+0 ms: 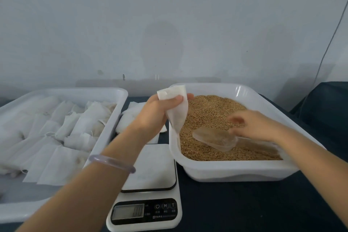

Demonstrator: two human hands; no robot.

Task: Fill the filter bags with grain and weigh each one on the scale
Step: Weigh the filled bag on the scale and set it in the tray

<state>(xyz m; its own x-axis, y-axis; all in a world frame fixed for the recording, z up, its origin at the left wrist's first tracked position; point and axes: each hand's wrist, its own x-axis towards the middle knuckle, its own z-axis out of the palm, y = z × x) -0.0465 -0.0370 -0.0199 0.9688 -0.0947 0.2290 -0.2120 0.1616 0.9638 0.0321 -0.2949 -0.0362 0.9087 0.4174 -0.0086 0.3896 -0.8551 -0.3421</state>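
My left hand (160,113) grips an empty white filter bag (178,111) at the left rim of the grain tray (226,170). Brown grain (211,111) fills that white tray. A clear plastic scoop (216,138) lies on the grain, its handle pointing right. My right hand (252,124) hovers over the scoop's handle end with loosely curled fingers; it is blurred, and I cannot tell if it touches the scoop. A white digital scale (150,171) sits in front between the two trays, its platform bare.
A white tray (116,118) at the left holds several white filter bags (56,137), some filled. A few flat bags (128,118) lie on the dark tablecloth (244,203) between the trays. A grey wall stands close behind.
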